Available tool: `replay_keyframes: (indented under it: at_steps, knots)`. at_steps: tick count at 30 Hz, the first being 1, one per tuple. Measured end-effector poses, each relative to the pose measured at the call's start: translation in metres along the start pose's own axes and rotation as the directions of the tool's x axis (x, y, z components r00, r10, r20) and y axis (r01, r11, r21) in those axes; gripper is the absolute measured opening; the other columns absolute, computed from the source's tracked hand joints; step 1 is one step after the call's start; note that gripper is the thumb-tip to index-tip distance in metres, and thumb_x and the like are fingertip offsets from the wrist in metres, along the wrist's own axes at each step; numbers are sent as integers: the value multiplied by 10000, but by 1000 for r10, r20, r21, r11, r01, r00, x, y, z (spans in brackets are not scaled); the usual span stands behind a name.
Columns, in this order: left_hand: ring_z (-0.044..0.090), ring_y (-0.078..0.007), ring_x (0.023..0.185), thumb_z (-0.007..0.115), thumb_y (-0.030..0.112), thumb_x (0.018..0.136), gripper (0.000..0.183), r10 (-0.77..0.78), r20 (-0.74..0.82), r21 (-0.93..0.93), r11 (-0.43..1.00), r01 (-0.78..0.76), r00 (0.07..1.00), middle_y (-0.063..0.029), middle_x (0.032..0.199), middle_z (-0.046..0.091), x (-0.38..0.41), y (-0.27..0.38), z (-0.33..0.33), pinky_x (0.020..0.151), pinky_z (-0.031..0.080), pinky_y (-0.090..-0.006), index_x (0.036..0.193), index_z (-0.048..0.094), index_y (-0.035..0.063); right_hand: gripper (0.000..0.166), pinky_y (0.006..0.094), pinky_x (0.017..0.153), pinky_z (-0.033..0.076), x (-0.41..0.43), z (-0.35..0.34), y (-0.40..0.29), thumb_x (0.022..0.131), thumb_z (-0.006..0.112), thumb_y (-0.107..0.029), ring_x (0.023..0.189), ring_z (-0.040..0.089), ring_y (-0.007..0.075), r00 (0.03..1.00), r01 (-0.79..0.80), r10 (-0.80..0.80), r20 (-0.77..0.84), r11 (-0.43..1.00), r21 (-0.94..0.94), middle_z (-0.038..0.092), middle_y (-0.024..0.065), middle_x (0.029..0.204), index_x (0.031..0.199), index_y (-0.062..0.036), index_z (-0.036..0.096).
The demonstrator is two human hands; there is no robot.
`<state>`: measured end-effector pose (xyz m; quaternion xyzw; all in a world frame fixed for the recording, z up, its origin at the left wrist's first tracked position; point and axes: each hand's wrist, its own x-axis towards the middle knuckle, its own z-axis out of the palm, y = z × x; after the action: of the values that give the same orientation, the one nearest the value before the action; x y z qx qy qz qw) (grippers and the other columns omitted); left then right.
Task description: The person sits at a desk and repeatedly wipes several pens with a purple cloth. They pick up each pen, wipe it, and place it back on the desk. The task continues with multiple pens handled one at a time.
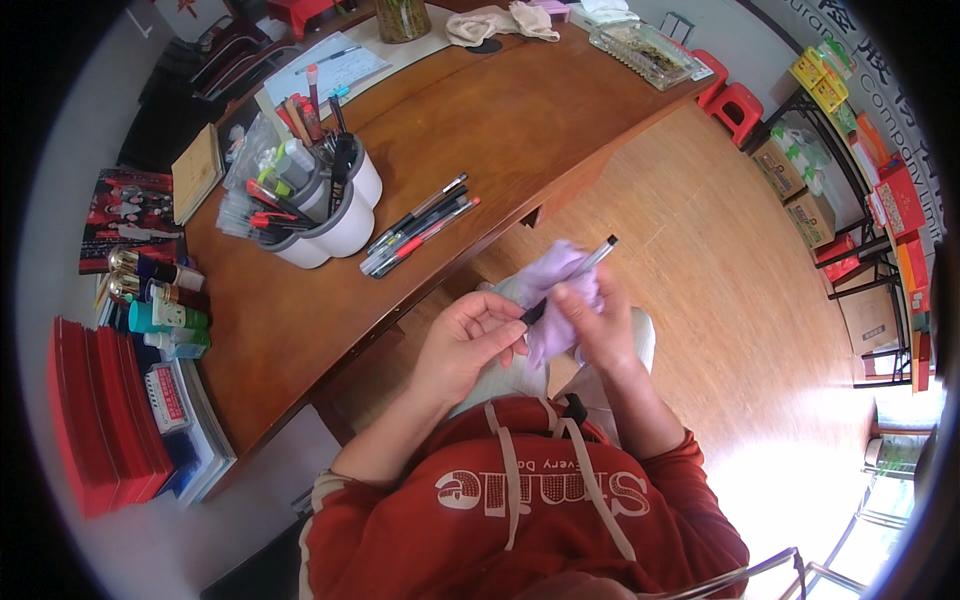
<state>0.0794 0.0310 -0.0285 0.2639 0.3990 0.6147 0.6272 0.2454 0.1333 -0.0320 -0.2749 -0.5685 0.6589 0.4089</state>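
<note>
Over my lap, my left hand (480, 334) pinches the black end of a pen (598, 255). Around the pen's middle, my right hand (596, 315) presses a light purple cloth (555, 337); the pen's other end sticks out past the cloth at the upper right. A bunch of pens (420, 225), black and red among them, lies on the wooden desk (480, 127) near its front edge. Left of these pens stands a white and grey desk organizer (337, 229), filled with pens, markers and other stationery.
Small bottles (169, 304), red folders (105, 420) and a notebook (199, 172) line the desk's left side. Written paper (326, 67), a glass vase (403, 19), a crumpled cloth (499, 24) and a clear tray (645, 56) lie farther back. Red stools (736, 109) stand beyond the right end.
</note>
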Motion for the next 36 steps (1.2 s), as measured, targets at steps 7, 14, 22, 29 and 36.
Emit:
replay_keyframes:
  at_steps: [7, 14, 22, 29, 36]
  knots:
    - [572, -48, 763, 667, -74, 871, 120, 316, -60, 362, 891, -274, 947, -33, 964, 534, -4, 1, 11, 612, 460, -172, 962, 604, -27, 395, 266, 865, 479, -5, 19, 10, 917, 703, -131, 981, 577, 95, 999, 24, -22, 23, 998, -56, 628, 27, 1076, 1258, -19, 540]
    - [631, -109, 790, 650, -63, 891, 147, 296, 21, 401, 873, -280, 955, -57, 980, 560, -4, -3, 0, 620, 502, -213, 1018, 596, -15, 287, 287, 822, 521, 10, 1, -5, 955, 654, -143, 948, 631, 132, 980, -112, 144, -134, 970, 218, 667, 64, 1062, 1194, -4, 572]
    - [650, -129, 855, 625, -65, 905, 189, 172, 11, 147, 974, -172, 985, -84, 992, 609, -4, -3, 1, 729, 536, -239, 1084, 572, -38, 361, 295, 867, 495, 11, -3, -7, 946, 666, -166, 983, 604, 142, 995, -40, 53, -83, 988, 151, 645, 72, 1084, 1241, 2, 545]
    - [612, -74, 827, 632, -91, 877, 159, 408, -46, 370, 855, -364, 912, -48, 954, 580, -3, 2, 8, 687, 486, -194, 1025, 606, -39, 491, 302, 889, 469, -3, 20, 7, 912, 703, -171, 1017, 565, 142, 990, 58, -36, 134, 985, -160, 587, 77, 1158, 1311, -5, 471]
    - [618, -70, 824, 649, -88, 868, 149, 343, -25, 366, 878, -310, 939, -39, 960, 580, -4, -6, 4, 671, 482, -185, 1001, 614, -29, 366, 275, 833, 497, -3, 20, 1, 880, 736, -127, 937, 594, 105, 999, -31, 33, 21, 994, -101, 647, 35, 1019, 1184, -8, 569]
